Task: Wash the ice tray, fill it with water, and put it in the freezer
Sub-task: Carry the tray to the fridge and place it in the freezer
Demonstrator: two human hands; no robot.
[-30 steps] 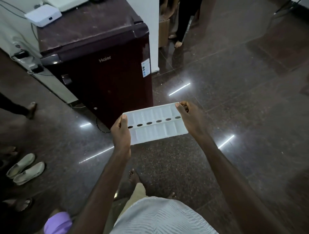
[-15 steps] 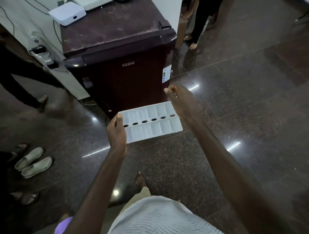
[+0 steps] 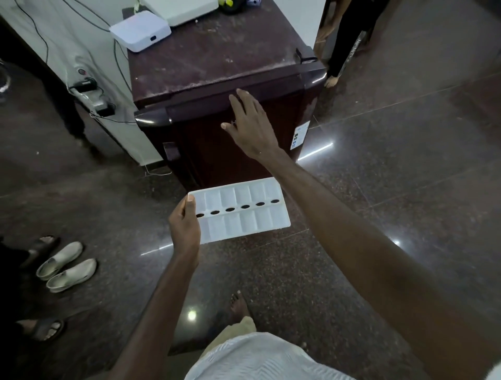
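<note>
White plastic ice tray point(image 3: 241, 225) is pinched at its left end by the left hand point(image 3: 184, 230) and held level, near the maroon fridge point(image 3: 217, 62). The right hand point(image 3: 252, 130) is spread wide, fingers straight, at the fridge door's top edge.

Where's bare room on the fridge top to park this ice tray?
The fridge top is bare at front and middle, from the white box across to the hinge cap. The back edge is crowded: that box, a flat white device, small items.
</note>
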